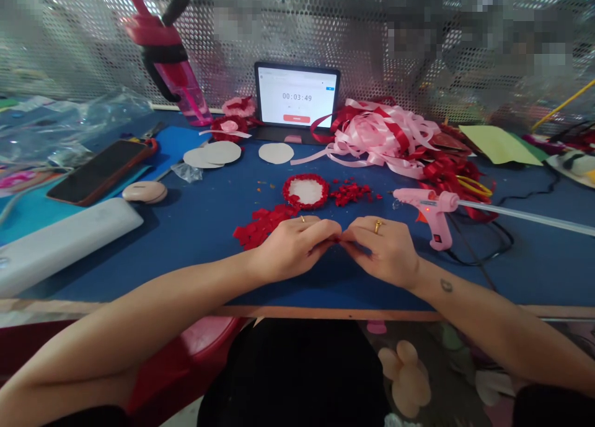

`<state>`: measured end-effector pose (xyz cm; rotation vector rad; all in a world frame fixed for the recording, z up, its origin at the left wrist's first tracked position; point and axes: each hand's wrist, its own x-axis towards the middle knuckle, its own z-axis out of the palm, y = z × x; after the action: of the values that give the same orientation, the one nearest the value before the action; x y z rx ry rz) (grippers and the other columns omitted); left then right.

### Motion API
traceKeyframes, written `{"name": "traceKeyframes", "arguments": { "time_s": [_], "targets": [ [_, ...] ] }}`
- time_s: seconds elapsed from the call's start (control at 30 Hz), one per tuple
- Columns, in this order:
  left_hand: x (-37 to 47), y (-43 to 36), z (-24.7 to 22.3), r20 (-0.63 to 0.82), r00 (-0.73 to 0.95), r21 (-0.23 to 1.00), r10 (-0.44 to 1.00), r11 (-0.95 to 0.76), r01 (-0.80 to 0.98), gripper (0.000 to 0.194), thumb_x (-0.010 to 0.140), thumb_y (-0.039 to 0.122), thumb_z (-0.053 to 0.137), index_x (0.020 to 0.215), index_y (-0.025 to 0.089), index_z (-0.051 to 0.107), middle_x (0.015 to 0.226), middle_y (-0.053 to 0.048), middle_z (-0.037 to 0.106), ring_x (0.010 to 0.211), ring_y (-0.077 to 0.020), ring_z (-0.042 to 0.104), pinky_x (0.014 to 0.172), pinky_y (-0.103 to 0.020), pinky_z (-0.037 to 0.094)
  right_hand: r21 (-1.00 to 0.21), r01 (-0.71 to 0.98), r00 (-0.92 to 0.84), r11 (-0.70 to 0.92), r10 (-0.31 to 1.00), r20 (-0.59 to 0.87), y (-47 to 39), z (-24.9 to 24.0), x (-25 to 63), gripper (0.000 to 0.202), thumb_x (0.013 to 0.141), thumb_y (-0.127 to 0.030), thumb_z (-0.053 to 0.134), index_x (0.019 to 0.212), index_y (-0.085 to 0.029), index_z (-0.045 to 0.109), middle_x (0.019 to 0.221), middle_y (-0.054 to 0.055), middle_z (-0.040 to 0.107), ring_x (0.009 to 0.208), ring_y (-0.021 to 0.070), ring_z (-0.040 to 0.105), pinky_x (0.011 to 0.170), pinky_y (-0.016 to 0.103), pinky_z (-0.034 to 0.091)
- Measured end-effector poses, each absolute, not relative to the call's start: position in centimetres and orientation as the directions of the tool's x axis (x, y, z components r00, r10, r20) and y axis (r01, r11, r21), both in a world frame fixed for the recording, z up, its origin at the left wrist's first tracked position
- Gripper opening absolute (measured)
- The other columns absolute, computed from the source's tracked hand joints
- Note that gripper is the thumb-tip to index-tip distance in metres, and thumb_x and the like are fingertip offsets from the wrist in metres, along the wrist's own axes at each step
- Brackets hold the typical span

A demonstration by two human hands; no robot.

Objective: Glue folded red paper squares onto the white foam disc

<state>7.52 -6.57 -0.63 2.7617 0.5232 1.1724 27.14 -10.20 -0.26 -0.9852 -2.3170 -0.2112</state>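
My left hand (302,244) and my right hand (383,247) meet above the front of the blue table. Their fingertips are pinched together on a small dark-red ribbon piece (338,240), mostly hidden by the fingers. Just beyond them lies a white disc (305,191) ringed with red ribbon bits. Flat red ribbon pieces (264,225) are heaped beside my left hand. A smaller pile of folded red bits (352,193) sits right of the disc. To the right of my right hand is a pink glue gun (430,210) with a clear glue stick in its back and a glowing light.
Pale discs (276,153) lie farther back. A tablet (297,95) showing a timer stands behind, with tangled pink ribbon (381,136) to its right. At left are a tall bottle (171,67), a phone (100,171), a mouse (145,192) and a long white case (69,244).
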Motion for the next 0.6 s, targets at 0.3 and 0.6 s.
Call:
{"name": "traceKeyframes", "arguments": {
  "time_s": [0.3, 0.6],
  "targets": [
    [7.40, -6.29, -1.29, 0.625, 0.729, 0.179, 0.278, -0.960, 0.213, 0.018, 0.083, 0.005, 0.042, 0.096, 0.015, 0.051, 0.082, -0.004, 0.062, 0.076, -0.0112, 0.060, 0.067, -0.020, 0.050, -0.046, 0.713, -0.557, 0.699, 0.605, 0.569, -10.18, -0.55, 26.81, 0.013, 0.084, -0.019, 0.049, 0.075, -0.017, 0.058, 0.069, 0.002, 0.062, 0.066, 0.0127, 0.058, 0.062, 0.023, 0.042],
    [7.45, -6.30, -1.41, 0.596, 0.760, 0.154, 0.257, -0.966, 0.206, 0.021, 0.081, 0.003, 0.040, 0.095, 0.013, 0.051, 0.081, -0.005, 0.060, 0.075, -0.0127, 0.059, 0.067, -0.022, 0.050, -0.071, 0.692, -0.584, 0.719, 0.614, 0.531, -10.15, -0.88, 26.80, 0.016, 0.086, -0.020, 0.044, 0.079, -0.017, 0.058, 0.072, 0.002, 0.062, 0.068, 0.0127, 0.057, 0.062, 0.023, 0.041]
  ]
}}
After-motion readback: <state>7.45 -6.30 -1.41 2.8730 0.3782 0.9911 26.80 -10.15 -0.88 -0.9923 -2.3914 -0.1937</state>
